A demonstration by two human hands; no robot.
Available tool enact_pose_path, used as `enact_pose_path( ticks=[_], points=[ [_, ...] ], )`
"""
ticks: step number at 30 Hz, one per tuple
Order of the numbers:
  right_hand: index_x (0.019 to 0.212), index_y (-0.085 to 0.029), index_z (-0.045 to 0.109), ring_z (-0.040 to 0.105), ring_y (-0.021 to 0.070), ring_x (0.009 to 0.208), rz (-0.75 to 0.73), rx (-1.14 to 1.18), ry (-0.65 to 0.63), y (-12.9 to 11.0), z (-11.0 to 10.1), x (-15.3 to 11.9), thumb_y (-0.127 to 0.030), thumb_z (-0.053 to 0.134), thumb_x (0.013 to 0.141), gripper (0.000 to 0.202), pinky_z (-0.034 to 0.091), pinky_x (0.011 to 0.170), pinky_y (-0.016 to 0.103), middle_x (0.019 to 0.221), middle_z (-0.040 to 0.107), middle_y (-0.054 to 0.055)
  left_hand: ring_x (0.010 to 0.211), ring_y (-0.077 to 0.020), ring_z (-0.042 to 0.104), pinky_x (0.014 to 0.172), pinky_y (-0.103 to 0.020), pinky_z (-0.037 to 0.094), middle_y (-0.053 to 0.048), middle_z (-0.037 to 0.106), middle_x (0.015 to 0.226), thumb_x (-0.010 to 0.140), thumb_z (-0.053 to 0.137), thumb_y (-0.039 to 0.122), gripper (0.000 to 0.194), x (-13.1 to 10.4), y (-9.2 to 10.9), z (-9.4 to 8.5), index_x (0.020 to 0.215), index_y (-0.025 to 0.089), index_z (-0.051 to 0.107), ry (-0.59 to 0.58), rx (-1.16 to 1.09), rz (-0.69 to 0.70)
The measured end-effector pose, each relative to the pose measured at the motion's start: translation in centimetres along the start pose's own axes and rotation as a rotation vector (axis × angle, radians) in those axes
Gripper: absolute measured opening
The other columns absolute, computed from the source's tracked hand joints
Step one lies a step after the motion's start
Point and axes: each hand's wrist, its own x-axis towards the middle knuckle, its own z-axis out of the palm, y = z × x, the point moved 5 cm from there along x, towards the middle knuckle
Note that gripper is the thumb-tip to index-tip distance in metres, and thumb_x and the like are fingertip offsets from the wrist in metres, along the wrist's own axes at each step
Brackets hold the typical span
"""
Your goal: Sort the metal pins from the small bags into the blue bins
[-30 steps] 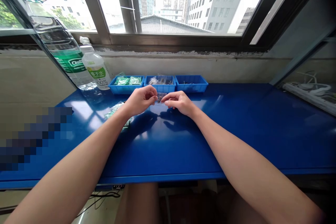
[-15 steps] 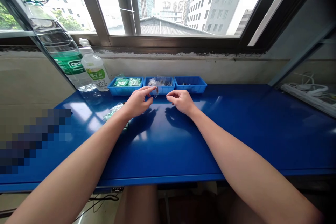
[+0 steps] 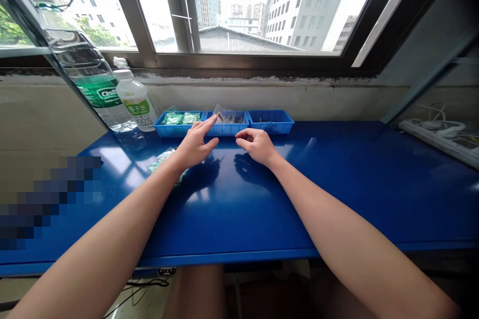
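My left hand (image 3: pixel 196 144) is open in front of the blue bins, its fingers stretched forward and its thumb apart. At its fingertips is a small clear plastic bag (image 3: pixel 219 115) with a brownish piece in it, over the middle blue bin (image 3: pixel 226 130); whether the fingers touch it, I cannot tell. My right hand (image 3: pixel 257 145) is closed, fingertips pinched, just above the table near that bin. Something small and dark shows between its fingers, too small to name. Under my left wrist lie green-and-clear plastic packets (image 3: pixel 160 160), partly hidden by the arm.
The left blue bin (image 3: pixel 175 131) holds green packets; the right blue bin (image 3: pixel 280 128) holds small dark pieces. A large water bottle (image 3: pixel 95 82) and a smaller bottle (image 3: pixel 136 102) stand at the left. A power strip (image 3: pixel 441 134) with cables lies at the right. All bins stand on the blue table (image 3: pixel 239 219).
My left fingers have straightened and the thumb has spread. The small clear bag, hanging below the fingertips before, now shows higher, over the middle bin. My right hand stays pinched, barely moved.
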Motion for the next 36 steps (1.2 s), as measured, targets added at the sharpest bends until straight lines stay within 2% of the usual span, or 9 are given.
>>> enact_pose_path(
  ticks=[4,8,12,14,17,23,27,31,36],
  points=[
    [0.101,-0.015,0.069,0.048,0.0087,0.053,-0.017,0.202,-0.046,-0.6,0.2,-0.2,-0.026,0.063,0.068,0.036,0.043,0.056,0.025,0.078,0.067,0.001,0.126,-0.0264,0.046,0.105,-0.039,0.037,-0.009,0.053,0.138,0.083,0.054,0.032,0.06,-0.2,0.5,0.1,0.14,0.015,0.046,-0.027,-0.203,-0.012],
    [0.11,-0.014,0.067,0.047,0.0093,0.052,0.003,0.318,-0.115,-0.9,0.3,-0.4,-0.025,0.064,0.065,0.047,0.041,0.053,0.025,0.069,0.064,0.0,0.12,-0.0268,0.051,0.094,-0.036,0.043,-0.008,0.058,0.133,0.082,0.058,0.033,0.054,-0.3,0.7,0.3,0.134,0.019,0.054,-0.058,-0.335,-0.025],
    [0.107,-0.019,0.068,0.053,0.0112,0.062,0.018,0.499,-0.114,-0.7,0.0,-0.4,-0.025,0.066,0.062,0.046,0.042,0.052,0.025,0.095,0.069,0.004,0.107,-0.0257,0.058,0.085,-0.033,0.046,-0.008,0.063,0.126,0.081,0.062,0.037,0.055,-0.4,0.4,0.3,0.133,0.02,0.056,-0.052,-0.433,-0.075],
    [0.103,-0.02,0.069,0.056,0.0127,0.07,0.022,0.608,-0.105,-0.6,-0.2,-0.4,-0.024,0.067,0.061,0.042,0.043,0.052,0.024,0.108,0.067,0.005,0.107,-0.0257,0.058,0.084,-0.033,0.046,-0.009,0.062,0.127,0.08,0.062,0.038,0.057,-0.4,0.4,0.3,0.133,0.019,0.055,-0.062,-0.438,-0.083],
    [0.099,-0.019,0.07,0.057,0.0131,0.071,0.039,0.679,-0.1,-0.4,-0.4,-0.3,-0.024,0.067,0.061,0.038,0.042,0.052,0.023,0.107,0.067,0.006,0.113,-0.026,0.055,0.09,-0.035,0.044,-0.008,0.059,0.131,0.082,0.061,0.039,0.059,-0.4,0.6,0.6,0.137,0.021,0.051,-0.118,-0.381,-0.053],
    [0.101,-0.019,0.071,0.061,0.0149,0.072,0.076,0.609,-0.131,0.0,-0.3,-0.3,-0.026,0.066,0.063,0.039,0.043,0.052,0.024,0.109,0.068,0.007,0.119,-0.0268,0.051,0.095,-0.039,0.043,-0.009,0.057,0.133,0.083,0.057,0.041,0.066,-0.6,0.6,1.0,0.144,0.023,0.041,-0.201,-0.282,-0.042],
    [0.1,-0.018,0.072,0.062,0.0147,0.07,0.092,0.578,-0.129,0.3,-0.3,-0.2,-0.026,0.065,0.064,0.038,0.043,0.051,0.023,0.106,0.07,0.008,0.119,-0.0283,0.052,0.095,-0.041,0.044,-0.01,0.058,0.132,0.081,0.058,0.044,0.068,-0.7,0.6,1.1,0.143,0.021,0.041,-0.227,-0.247,-0.04],
    [0.105,-0.019,0.07,0.06,0.0126,0.067,0.123,0.543,-0.112,0.3,-0.1,-0.1,-0.026,0.066,0.063,0.042,0.042,0.047,0.022,0.115,0.067,0.008,0.124,-0.0283,0.048,0.102,-0.04,0.039,-0.01,0.051,0.14,0.084,0.054,0.041,0.065,-0.3,0.5,0.6,0.144,0.018,0.041,-0.116,-0.19,-0.031],
    [0.105,-0.016,0.066,0.058,0.0109,0.065,0.169,0.397,-0.118,0.4,0.5,0.0,-0.026,0.067,0.065,0.041,0.04,0.045,0.021,0.115,0.065,0.01,0.139,-0.0331,0.025,0.111,-0.048,0.023,-0.01,0.018,0.158,0.085,0.049,0.04,0.077,0.1,-0.5,-0.2,0.152,0.017,0.019,0.114,0.133,-0.066]
  ],
)
